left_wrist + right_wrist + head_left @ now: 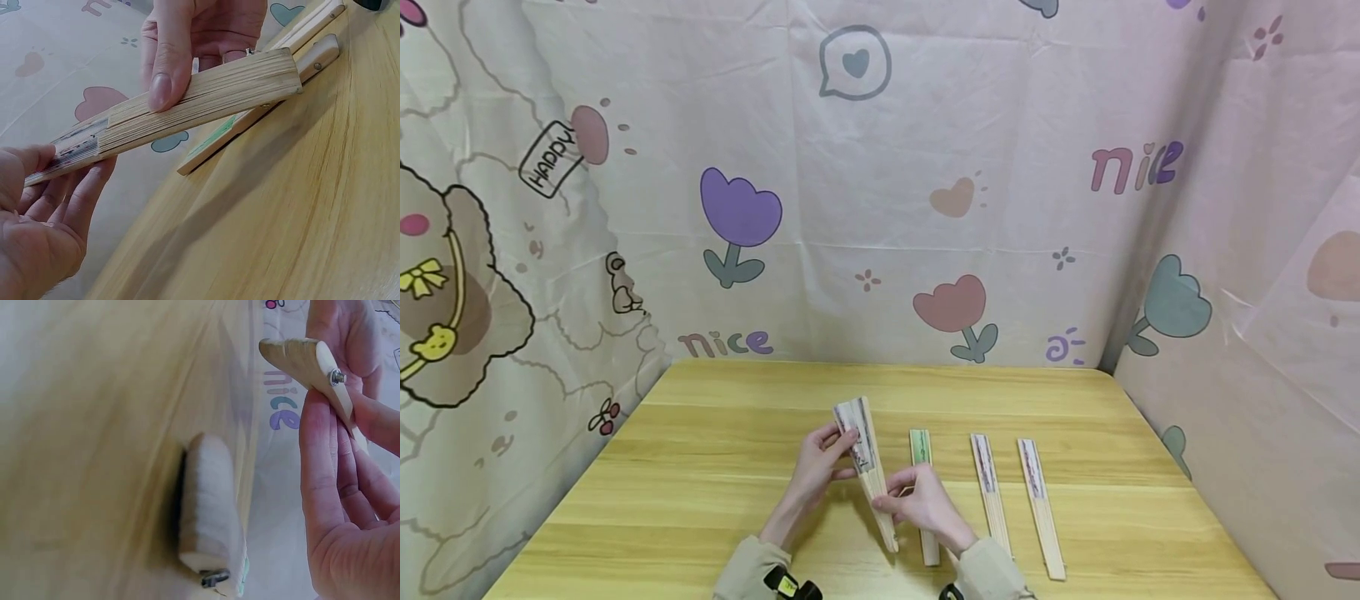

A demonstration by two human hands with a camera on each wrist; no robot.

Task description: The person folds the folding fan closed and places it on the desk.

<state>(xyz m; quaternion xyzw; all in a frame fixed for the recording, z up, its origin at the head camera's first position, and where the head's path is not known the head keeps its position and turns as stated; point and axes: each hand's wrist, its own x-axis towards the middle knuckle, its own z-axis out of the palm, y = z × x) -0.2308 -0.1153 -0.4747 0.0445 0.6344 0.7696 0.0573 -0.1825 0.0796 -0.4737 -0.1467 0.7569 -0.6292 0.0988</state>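
Note:
Both hands hold a folded hand fan [867, 454] above the table, its ribs closed together. My left hand [814, 467] grips it near the patterned upper end, thumb on the front. Lower down, my right hand [922, 502] pinches the bare wooden ribs; in the left wrist view its thumb [164, 81] lies across them. The metal pivot pin [337, 377] shows at the fan's lower end in the right wrist view. Just under the right hand lies a folded fan with a green printed part [921, 447], partly hidden by that hand.
Two more folded fans, one nearer the middle [987, 471] and one farther right [1040, 504], lie on the wooden table [722, 467]. A printed cloth [865, 167] hangs behind the table and along both sides.

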